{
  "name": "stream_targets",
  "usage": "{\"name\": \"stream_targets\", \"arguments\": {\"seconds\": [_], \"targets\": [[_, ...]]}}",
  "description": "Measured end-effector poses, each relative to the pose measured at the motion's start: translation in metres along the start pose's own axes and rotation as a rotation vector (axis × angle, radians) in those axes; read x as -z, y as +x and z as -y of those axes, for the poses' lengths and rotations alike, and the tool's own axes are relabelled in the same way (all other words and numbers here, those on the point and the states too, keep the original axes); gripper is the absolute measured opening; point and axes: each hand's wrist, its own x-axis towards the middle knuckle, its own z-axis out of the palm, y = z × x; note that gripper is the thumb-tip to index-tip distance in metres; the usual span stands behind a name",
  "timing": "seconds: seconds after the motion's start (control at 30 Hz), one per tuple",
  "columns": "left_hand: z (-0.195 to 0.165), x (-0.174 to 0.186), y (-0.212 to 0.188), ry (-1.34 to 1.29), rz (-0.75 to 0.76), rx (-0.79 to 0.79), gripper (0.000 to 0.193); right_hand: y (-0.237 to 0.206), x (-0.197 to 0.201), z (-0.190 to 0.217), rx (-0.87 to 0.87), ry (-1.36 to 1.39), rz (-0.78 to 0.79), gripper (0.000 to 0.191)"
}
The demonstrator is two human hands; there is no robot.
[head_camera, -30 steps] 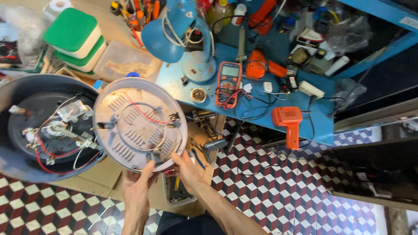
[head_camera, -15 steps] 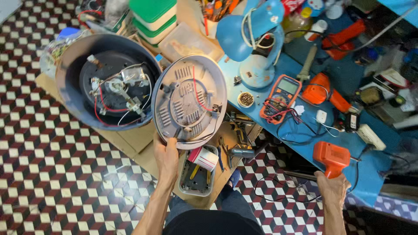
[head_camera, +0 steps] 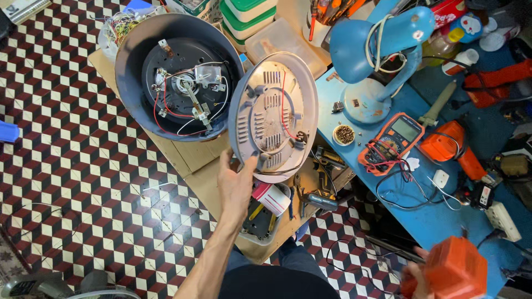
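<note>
Head view shows the left hand (head_camera: 235, 185) gripping the round grey plastic base plate (head_camera: 273, 116) near the open cooker (head_camera: 180, 77); right hand (head_camera: 422, 277) clenched on the orange tool (head_camera: 454, 268), so hold steady.

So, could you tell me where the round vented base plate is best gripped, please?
Probably by its bare lower rim, from below, where the left hand already pinches the base plate. It stands tilted on edge, and a red wire crosses its ribbed face.
</note>
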Motion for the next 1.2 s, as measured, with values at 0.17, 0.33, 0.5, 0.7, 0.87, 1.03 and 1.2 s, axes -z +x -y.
{"name": "stream_targets", "arguments": {"seconds": [0.17,0.33,0.5,0.7,0.87,1.03,1.2], "targets": [[-0.023,-0.007,-0.004,0.202,0.010,-0.051,0.047,-0.057,-0.099,0.117,0.087,0.217,0.150,0.035],[-0.039,0.000,0.011,0.360,0.044,-0.212,0.042,-0.032,-0.133,0.184,-0.268,0.264,0.357,0.030],[-0.039,0.005,0.031,0.528,0.043,-0.181,0.037,0.024,-0.133,0.204,-0.237,0.380,0.465,0.019],[-0.005,0.017,0.046,0.520,-0.009,-0.265,0.038,0.091,-0.153,0.190,-0.496,0.341,0.567,0.031],[0.022,0.029,0.050,0.472,0.022,-0.314,0.041,0.121,-0.166,0.162,-0.504,0.310,0.689,0.032],[0.023,0.024,0.041,0.497,-0.026,-0.208,0.039,0.117,-0.181,0.137,-0.515,0.279,0.710,0.025],[0.009,0.000,0.027,0.386,-0.101,-0.107,0.038,0.084,-0.173,0.120,-0.272,0.027,0.657,0.015]]}}
